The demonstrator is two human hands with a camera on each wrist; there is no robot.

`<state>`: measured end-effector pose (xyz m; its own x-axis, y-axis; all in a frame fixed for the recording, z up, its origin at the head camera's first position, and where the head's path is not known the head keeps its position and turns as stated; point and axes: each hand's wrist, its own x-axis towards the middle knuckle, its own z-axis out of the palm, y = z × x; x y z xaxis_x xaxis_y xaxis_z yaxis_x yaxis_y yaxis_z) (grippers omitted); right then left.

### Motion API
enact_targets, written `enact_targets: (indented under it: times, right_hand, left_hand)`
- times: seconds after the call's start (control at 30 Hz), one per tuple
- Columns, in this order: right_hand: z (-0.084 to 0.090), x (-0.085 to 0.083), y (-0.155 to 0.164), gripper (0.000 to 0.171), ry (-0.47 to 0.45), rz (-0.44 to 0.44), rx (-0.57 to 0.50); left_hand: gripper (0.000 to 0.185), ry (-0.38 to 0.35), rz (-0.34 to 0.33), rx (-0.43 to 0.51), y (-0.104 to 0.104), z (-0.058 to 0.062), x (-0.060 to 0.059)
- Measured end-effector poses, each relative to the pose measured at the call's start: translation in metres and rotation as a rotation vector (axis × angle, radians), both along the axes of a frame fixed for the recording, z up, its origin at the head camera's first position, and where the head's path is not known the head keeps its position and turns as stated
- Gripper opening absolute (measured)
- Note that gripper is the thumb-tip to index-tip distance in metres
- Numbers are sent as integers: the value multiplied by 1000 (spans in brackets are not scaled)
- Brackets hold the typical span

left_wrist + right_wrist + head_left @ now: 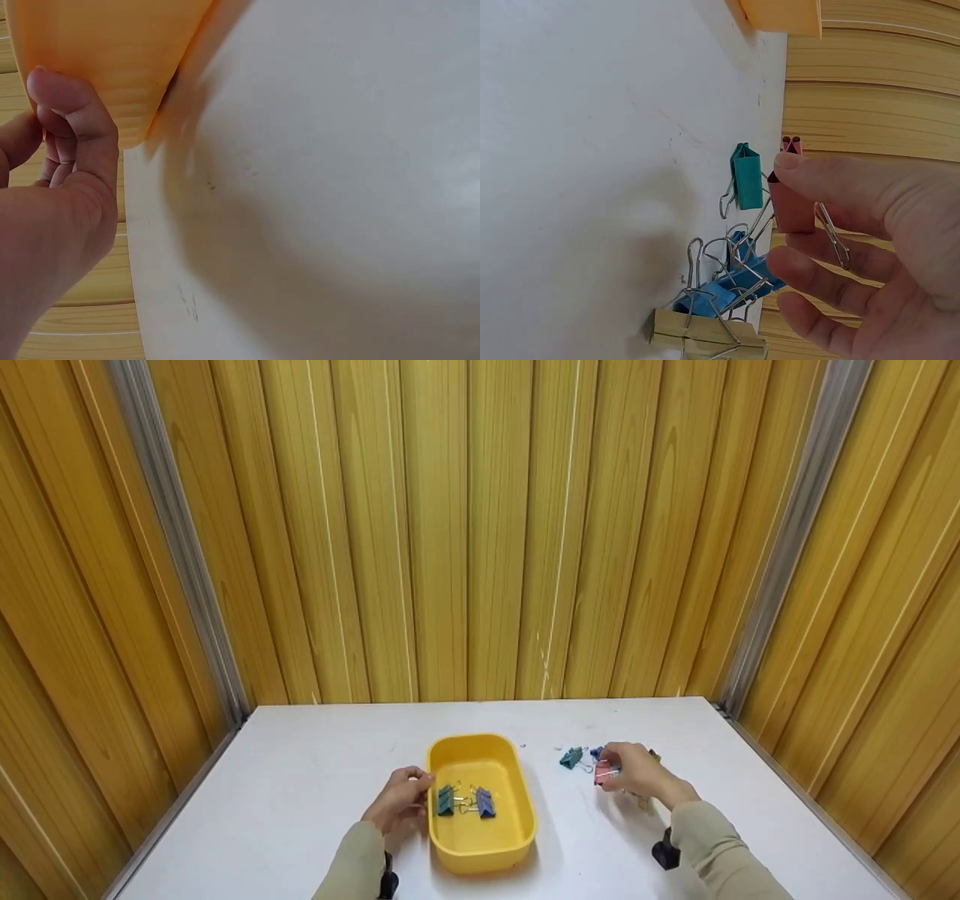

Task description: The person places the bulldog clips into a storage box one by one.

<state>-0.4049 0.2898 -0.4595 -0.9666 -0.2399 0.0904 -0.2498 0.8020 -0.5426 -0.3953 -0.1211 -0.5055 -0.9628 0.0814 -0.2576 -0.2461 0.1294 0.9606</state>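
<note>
- Over on the left, the left hand (403,793), fingers bent, pinches the yellow box (487,861) by its left wall; an uneven tug could slide or tip it;
- inside, the green clip (446,801) and purple clip (486,802) lie with wires close; a jolt could hook them together;
- right of the box, the teal clip (571,757) sits loose on the tabletop (300,810); a low pass might sweep it along;
- farther right, the right hand (637,771) pinches the red clip (603,772) between thumb and fingers; a slipping thumb would drop it;
- beside it, blue clips (754,277) and a gold clip (705,334) bunch, wires crossing; any snag, which I cannot tell, could drag the heap.
</note>
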Motion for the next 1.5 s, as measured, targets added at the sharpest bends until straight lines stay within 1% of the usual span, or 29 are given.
enact_targets:
  times: [0.1, 0.2, 0.37, 0.5, 0.63, 0.73, 0.97, 1.1, 1.27, 1.37, 1.5]
  right_hand:
    - [4, -4, -3, 39, -20, -7, -27]
    - [7, -6, -7, 41, -24, 0, -36]
    - [15, -9, -13, 45, 4, 22, -17]
    - [20, -11, -20, 47, 6, 16, -12]
    - [22, -14, -29, 45, -15, -7, -28]
    - [23, -16, -35, 43, -7, -3, -34]
    - [25, -20, -51, 42, 70, 77, -41]
    - [26, -22, -62, 41, 70, 116, -70]
    - [27, -22, -76, 41, 95, 145, -83]
    - [27, -22, -85, 41, 137, 172, -79]
    - [25, -24, -96, 41, 147, 206, -106]
  left_hand:
    - [19, -12, 6, -2, 1, 1, 1]
    - [19, -8, 1, 3, 1, 1, 2]
    - [17, 23, -14, 12, 1, 0, 3]
    - [16, 39, -23, 10, 0, -1, 3]
    - [17, 31, -16, 7, 0, 0, 3]
    - [19, 26, -15, 6, 0, 1, 4]
    - [20, 25, -18, 24, 0, 1, 5]
    - [21, 17, -17, 33, 1, 2, 4]
    - [21, -16, -1, 20, 2, 2, 4]
    - [20, 12, -2, 20, 2, 0, 4]
    - [19, 51, -13, 31, 1, -3, 4]
